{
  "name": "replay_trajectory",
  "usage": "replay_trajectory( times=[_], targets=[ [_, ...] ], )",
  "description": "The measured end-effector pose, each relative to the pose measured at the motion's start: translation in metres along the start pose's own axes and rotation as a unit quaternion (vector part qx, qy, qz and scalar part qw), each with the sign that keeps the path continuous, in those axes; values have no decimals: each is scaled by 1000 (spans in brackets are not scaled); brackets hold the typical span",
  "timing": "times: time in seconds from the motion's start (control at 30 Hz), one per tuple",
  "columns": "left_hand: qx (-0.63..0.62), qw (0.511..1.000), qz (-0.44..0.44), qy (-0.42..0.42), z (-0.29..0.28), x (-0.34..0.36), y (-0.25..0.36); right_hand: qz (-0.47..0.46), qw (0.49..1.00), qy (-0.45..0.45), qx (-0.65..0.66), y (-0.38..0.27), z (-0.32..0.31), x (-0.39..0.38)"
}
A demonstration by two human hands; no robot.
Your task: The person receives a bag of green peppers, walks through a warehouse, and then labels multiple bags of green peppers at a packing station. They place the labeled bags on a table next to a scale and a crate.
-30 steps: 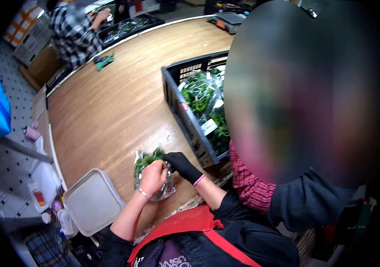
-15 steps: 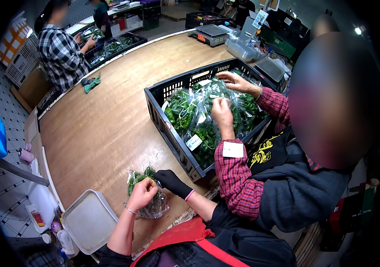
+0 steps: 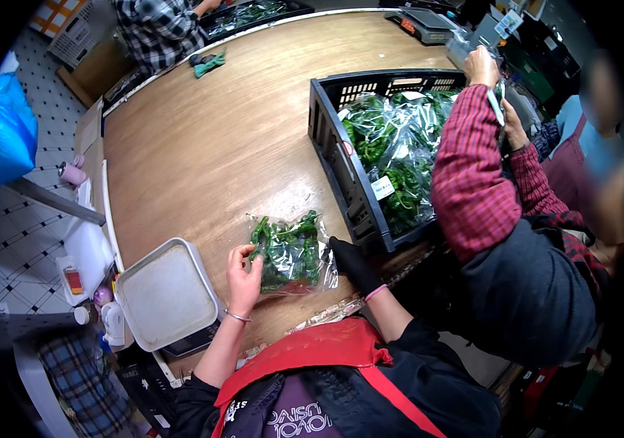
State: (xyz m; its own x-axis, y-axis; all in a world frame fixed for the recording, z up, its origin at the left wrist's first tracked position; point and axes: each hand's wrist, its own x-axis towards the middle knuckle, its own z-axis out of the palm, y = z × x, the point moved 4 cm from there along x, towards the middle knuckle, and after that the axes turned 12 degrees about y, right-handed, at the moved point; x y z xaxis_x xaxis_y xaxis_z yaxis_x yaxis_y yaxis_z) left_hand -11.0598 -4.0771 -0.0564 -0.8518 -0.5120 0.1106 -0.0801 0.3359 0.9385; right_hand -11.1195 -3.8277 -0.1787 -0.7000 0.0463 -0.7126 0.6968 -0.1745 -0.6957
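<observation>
Low over the near edge of the table, a clear plastic bag of green peppers (image 3: 287, 252) sits between my two hands. My bare left hand (image 3: 245, 281) holds the bag's left side, fingers curled at its edge. On the opposite side, my right hand (image 3: 354, 266), in a black glove, grips the bag's edge; its fingertips are partly hidden. Just beyond my right hand stands a black crate (image 3: 367, 193) filled with similar bags of green peppers (image 3: 399, 157). Whether the bag touches the tabletop, I cannot tell.
A scale with a metal tray (image 3: 166, 296) stands at my left. A co-worker in a red checked sleeve (image 3: 472, 168) reaches over the crate's right side. Green-and-black gloves (image 3: 208, 64) lie at the table's far left edge. Another scale (image 3: 421, 25) is at the back.
My hands have moved apart, and the bag between them now lies spread wider. The view has shifted. The co-worker's hands have left the bags and moved to the crate's far right.
</observation>
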Motion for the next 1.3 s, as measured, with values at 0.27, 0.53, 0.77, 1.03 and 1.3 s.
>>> replay_trajectory(
  times=[0.27, 0.53, 0.77, 1.03, 1.3],
  targets=[
    [213, 954, 174, -121, 15, -49, 0, -196, 968, -101, -119, -27, 7, -36],
    [219, 944, 238, -66, 33, -45, 34, -271, 946, -149, -102, -94, 82, -113],
    [-292, 938, -188, -9, -4, -23, -16, -381, 908, -146, -95, -174, 76, -164],
    [-519, 740, -413, -114, -12, -27, -23, -331, 920, -168, -128, -142, 33, -110],
    [-508, 691, -477, -190, -6, -38, -16, -59, 941, -331, -50, -95, 51, -72]
  ],
)
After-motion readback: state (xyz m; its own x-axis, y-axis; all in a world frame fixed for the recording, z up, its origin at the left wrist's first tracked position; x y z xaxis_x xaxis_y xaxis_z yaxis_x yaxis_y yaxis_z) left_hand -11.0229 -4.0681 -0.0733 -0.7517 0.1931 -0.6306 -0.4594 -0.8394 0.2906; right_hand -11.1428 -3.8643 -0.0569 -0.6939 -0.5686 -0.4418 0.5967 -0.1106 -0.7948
